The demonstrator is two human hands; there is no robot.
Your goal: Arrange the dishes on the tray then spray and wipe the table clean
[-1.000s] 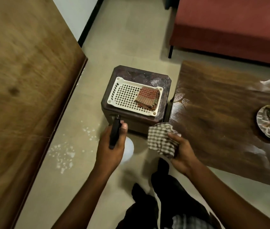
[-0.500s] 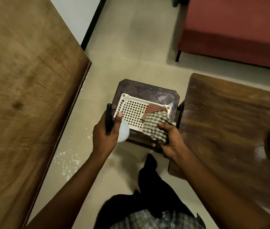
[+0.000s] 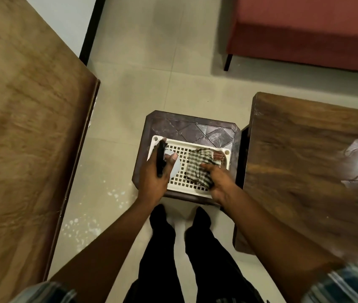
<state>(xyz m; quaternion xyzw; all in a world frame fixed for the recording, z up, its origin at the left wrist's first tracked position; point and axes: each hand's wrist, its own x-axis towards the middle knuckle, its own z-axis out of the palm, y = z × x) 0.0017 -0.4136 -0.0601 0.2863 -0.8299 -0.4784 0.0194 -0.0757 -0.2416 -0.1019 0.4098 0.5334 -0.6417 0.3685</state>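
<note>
Dim indoor light, glare on the dark table (image 3: 305, 149), blurred and stretched edges.

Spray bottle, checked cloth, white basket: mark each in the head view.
spray bottle (image 3: 159, 159): head view, black sprayer top.
checked cloth (image 3: 196, 164): head view, upper fold.
white basket (image 3: 180, 182): head view, bare grid floor.

We've got the stool (image 3: 186, 127) on the floor between the big wooden surface (image 3: 20, 127) on our left and the table (image 3: 305, 160) just beside it on our right. The sofa (image 3: 305, 25) is well behind. The basket (image 3: 184, 182) sits on the stool's near half. Over its left end our left hand (image 3: 151, 184) holds the spray bottle (image 3: 160, 158), and at its right end our right hand (image 3: 219, 184) holds the cloth (image 3: 197, 167) on top of another cloth (image 3: 218, 154).
</note>
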